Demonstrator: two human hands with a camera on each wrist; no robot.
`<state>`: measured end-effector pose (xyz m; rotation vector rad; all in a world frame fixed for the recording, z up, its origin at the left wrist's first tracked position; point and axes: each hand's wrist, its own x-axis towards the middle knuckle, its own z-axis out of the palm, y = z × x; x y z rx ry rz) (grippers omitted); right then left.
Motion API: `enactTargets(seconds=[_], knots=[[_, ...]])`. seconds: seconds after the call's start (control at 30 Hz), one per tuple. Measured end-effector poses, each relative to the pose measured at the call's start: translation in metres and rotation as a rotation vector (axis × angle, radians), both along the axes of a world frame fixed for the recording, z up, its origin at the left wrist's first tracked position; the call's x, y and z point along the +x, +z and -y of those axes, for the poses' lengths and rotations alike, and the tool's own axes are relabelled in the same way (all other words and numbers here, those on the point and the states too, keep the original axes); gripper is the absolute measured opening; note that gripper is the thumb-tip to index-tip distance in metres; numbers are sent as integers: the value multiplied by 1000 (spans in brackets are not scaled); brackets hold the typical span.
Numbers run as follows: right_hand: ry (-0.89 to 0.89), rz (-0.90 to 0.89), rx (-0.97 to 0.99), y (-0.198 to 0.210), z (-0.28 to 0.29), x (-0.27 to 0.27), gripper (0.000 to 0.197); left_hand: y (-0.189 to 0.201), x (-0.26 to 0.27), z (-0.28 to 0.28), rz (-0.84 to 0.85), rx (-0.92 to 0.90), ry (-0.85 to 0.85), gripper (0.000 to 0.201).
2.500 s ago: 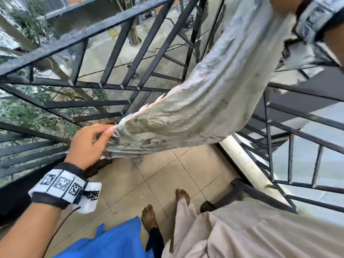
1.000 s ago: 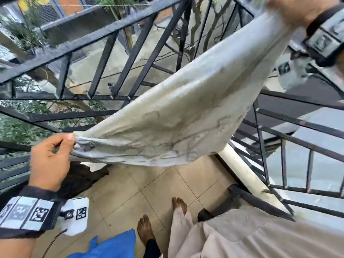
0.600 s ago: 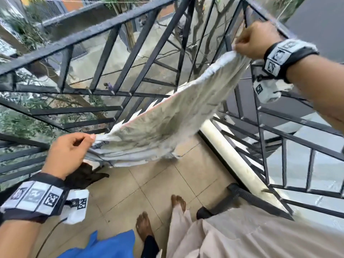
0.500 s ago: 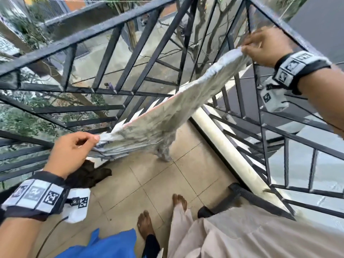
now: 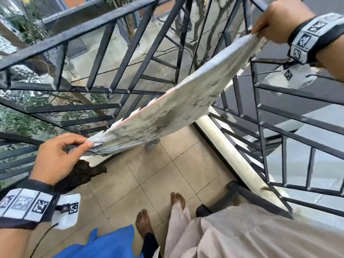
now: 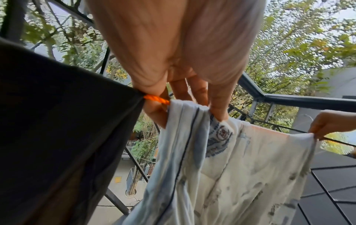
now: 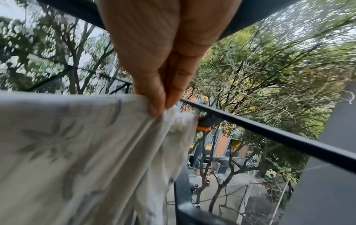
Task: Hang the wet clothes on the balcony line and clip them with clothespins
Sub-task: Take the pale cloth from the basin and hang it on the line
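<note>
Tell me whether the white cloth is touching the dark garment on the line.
Apart. The left wrist view shows a short bare stretch of orange rope between the dark garment and the white cloth, whose edge the left hand pinches.

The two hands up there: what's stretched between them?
A pale printed cloth, pinched at one end by the left hand and at the other by the right hand; the head view shows it best.
</note>
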<state>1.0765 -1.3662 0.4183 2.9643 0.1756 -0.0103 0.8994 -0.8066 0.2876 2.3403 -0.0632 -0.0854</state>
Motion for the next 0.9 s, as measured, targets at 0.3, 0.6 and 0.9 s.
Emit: enactTargets(seconds=[0.3, 0.6, 0.9], knots=[[-315, -78, 126, -3, 17, 31, 40, -1, 0, 22, 125, -57, 44, 10], [101, 19, 116, -29, 1, 13, 34, -8, 4, -2, 271, 220, -43, 17], [78, -26, 154, -25, 16, 6, 30, -33, 11, -65, 125, 137, 56, 14]])
